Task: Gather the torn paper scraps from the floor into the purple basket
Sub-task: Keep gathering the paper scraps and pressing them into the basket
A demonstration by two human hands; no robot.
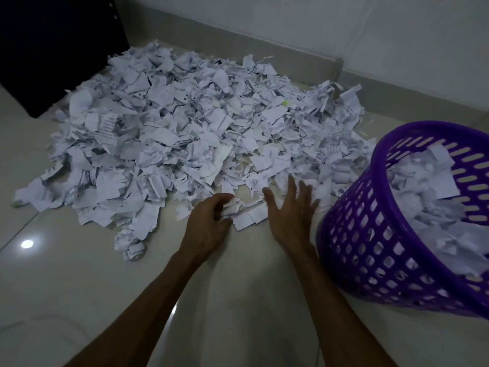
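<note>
While the purple basket (370, 234) at the right already carries a fair load of torn paper, reaching well up its slotted wall, the bulk of the job is judged outstanding. Head view: a broad pile of torn paper scraps (185, 123) covers the tiled floor (79, 287) from the dark cabinet (53, 49) across to the skirting (264, 35). Left hand (209, 226), fingers curled, grips a small clump of scraps (232, 210) at the near edge of the pile. Right hand (291, 210) is spread flat, fingers straight, holding nothing, over loose pieces just beside the basket. A crumpled ball (135, 251) lies apart at the near left.
</note>
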